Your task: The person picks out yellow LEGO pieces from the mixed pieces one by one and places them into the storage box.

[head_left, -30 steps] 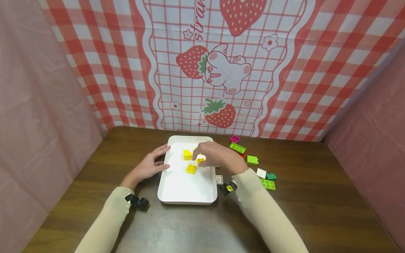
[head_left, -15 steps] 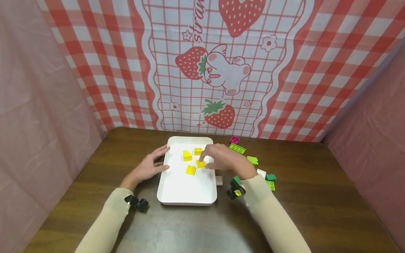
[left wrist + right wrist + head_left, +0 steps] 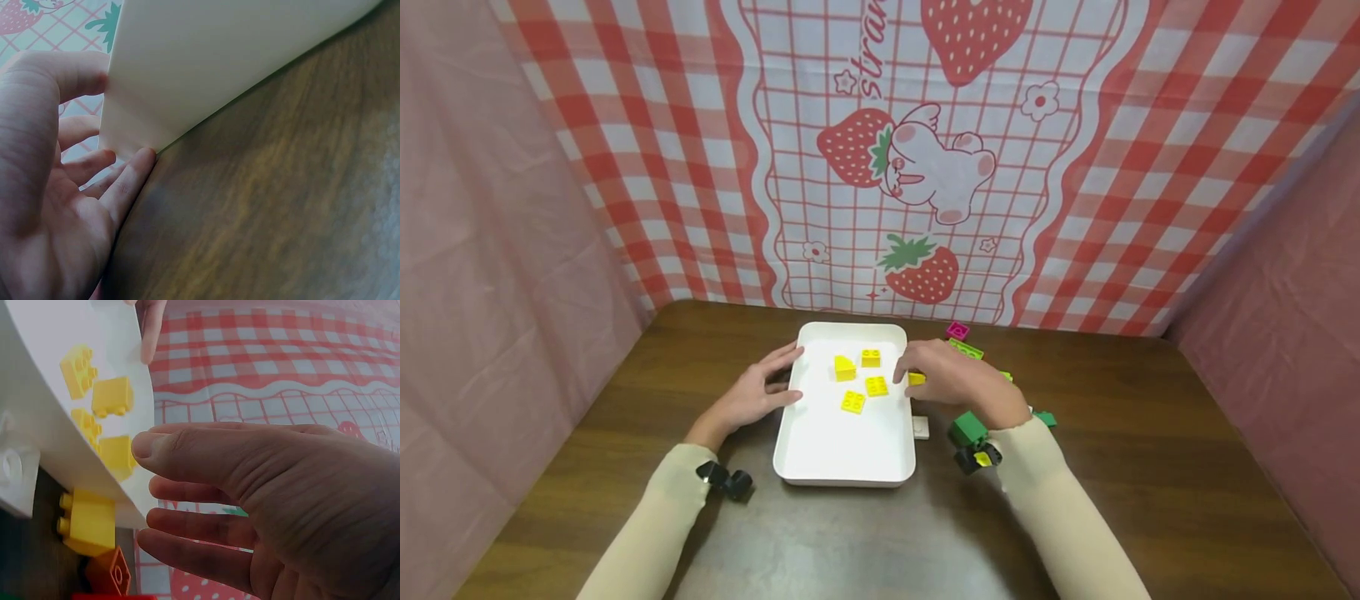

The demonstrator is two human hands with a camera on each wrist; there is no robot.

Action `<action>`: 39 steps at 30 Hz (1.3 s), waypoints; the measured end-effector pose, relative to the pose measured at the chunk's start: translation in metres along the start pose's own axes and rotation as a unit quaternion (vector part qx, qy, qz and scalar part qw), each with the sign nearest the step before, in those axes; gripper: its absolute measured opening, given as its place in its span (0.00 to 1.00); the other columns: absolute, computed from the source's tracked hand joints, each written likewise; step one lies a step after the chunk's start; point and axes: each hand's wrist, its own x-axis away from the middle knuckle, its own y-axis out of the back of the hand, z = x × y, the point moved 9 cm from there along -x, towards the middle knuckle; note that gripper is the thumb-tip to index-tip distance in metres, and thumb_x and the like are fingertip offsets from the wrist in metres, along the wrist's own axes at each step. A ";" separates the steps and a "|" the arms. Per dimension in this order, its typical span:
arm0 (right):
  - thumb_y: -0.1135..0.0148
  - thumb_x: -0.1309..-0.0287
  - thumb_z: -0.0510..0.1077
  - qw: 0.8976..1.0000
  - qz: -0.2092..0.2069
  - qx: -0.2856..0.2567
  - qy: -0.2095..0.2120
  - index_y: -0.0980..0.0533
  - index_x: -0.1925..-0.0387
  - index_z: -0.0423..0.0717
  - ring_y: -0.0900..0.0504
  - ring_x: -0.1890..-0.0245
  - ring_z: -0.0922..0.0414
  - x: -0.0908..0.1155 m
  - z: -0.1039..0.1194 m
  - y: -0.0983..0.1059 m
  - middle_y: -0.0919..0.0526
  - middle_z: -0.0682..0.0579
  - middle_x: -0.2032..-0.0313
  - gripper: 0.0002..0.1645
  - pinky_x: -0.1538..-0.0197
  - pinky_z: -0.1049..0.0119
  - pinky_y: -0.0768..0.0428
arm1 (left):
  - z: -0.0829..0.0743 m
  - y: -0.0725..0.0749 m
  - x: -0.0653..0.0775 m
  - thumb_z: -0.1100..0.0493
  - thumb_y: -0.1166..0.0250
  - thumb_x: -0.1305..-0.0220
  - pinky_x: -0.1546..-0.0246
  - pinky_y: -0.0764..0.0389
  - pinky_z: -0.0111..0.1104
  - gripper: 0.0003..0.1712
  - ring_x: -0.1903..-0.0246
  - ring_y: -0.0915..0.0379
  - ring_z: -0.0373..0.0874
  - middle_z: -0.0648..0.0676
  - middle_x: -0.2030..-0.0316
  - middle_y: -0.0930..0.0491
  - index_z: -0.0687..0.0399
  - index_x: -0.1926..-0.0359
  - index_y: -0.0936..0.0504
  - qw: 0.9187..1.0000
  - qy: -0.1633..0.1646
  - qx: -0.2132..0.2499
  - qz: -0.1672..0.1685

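A white tray [image 3: 842,454] holds several yellow building bricks in its far half, among them a wedge-shaped brick [image 3: 844,368] and a flat studded brick [image 3: 852,402]. My left hand [image 3: 748,393] touches the tray's left side with fingers spread. In the left wrist view, its fingertips [image 3: 147,155] meet the tray wall. My right hand [image 3: 951,379] hovers at the tray's right rim, fingers loosely bent, nothing between them. Another yellow brick [image 3: 92,525] lies outside the tray on that side, below the right fingers in the right wrist view, beside an orange brick [image 3: 110,573].
Right of the tray lie a white brick [image 3: 921,427], a dark green brick [image 3: 967,429], a lime brick [image 3: 966,348] and a magenta brick [image 3: 957,331]. My right hand and sleeve partly cover others. A strawberry-print cloth [image 3: 820,208] hangs behind the wooden table [image 3: 587,433].
My right hand has drawn back rightward from over the tray to its right rim, uncovering the yellow bricks there and the dark green brick by the wrist. The left hand stays put.
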 end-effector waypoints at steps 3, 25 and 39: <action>0.25 0.46 0.45 1.000 -0.005 -0.014 -0.005 0.14 0.52 0.49 0.20 0.52 0.50 0.004 -0.007 0.003 0.15 0.51 0.51 0.17 0.45 0.56 0.14 | 0.000 0.000 0.000 0.58 0.29 0.38 0.35 0.28 0.57 0.46 0.25 0.50 0.62 0.60 0.20 0.53 0.54 0.23 0.41 1.000 0.000 0.000 -0.001; 0.25 0.47 0.45 0.998 -0.028 -0.050 -0.033 0.13 0.55 0.54 0.18 0.52 0.50 0.020 -0.033 0.016 0.14 0.55 0.53 0.15 0.48 0.57 0.12 | -0.005 -0.002 0.001 0.61 0.30 0.38 0.35 0.29 0.59 0.46 0.25 0.51 0.64 0.62 0.20 0.54 0.56 0.23 0.43 1.000 0.011 -0.005 -0.005; 0.26 0.45 0.43 0.999 -0.016 -0.044 -0.019 0.12 0.58 0.52 0.20 0.50 0.51 0.012 -0.029 -0.003 0.15 0.51 0.48 0.12 0.47 0.56 0.13 | -0.042 0.001 0.013 0.65 0.32 0.37 0.35 0.29 0.60 0.44 0.26 0.50 0.66 0.67 0.22 0.53 0.65 0.25 0.42 1.000 0.010 -0.001 0.004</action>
